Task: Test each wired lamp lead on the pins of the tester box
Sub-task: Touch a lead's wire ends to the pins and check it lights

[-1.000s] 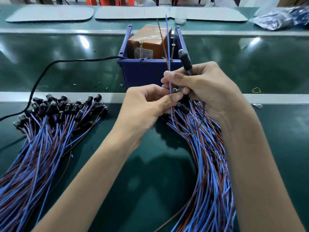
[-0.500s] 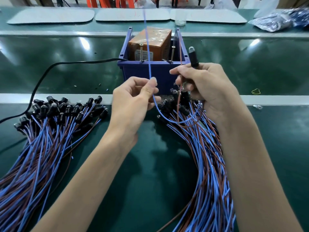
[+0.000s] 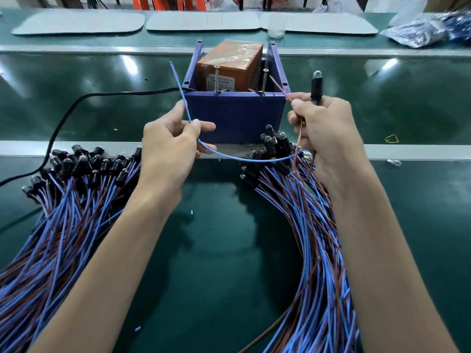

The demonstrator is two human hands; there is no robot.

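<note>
The lamp stood nearly upright in the right hand, long axis vertical, clear bulb end up and its wires leaving below the fist. Its blue wire sagged in a shallow loop across to the left hand, then rose up and leftward, its bare tip left of the box and apart from the left pin. Its brown wire slanted up and leftward from the right thumb, its tip just beside the right pin; whether they touched could not be told. The blue bin held an orange tester box wrapped in clear film, both pins standing upright at the bin's front edge, and a black cable ran into its left side. The left hand pinched the blue wire between thumb and forefinger, other fingers loosely curled. The right hand curled round the lamp body and pinched the brown wire. Heaps of leads lay on the green table, one at left, one at right.
</note>
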